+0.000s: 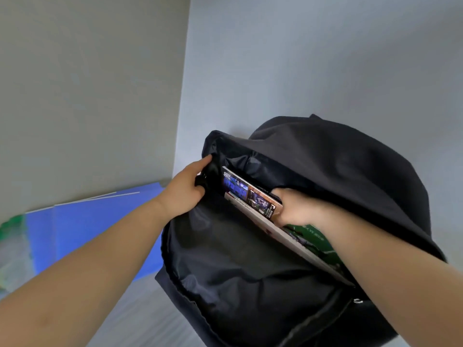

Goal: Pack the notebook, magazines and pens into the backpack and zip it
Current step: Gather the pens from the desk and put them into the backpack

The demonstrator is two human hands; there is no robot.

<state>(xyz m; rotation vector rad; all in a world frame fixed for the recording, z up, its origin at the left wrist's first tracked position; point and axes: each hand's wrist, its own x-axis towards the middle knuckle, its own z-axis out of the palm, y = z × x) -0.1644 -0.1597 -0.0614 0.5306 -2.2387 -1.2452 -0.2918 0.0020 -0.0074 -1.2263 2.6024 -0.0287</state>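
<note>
- The left hand (185, 191) is pinching the rim of the black backpack (338, 176), holding its mouth open.
- The right hand (298, 209) is reaching inside, gripping the magazines (248, 194) by their upper edge.
- The magazines are standing partly inside the main compartment.
- They are probably thin, floppy and glossy; gripping the stack together near one edge is advisable.
- The backpack fabric is soft and is sagging.

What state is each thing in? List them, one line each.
Black fabric backpack: unzipped, mouth held wide open.
Glossy magazines: partly inside the backpack, top edges still showing.
Left hand: grip closed on the backpack's rim.
Right hand: inside the opening, holding the magazines.
Blue flat sheets: lying outside, unpacked.
</note>
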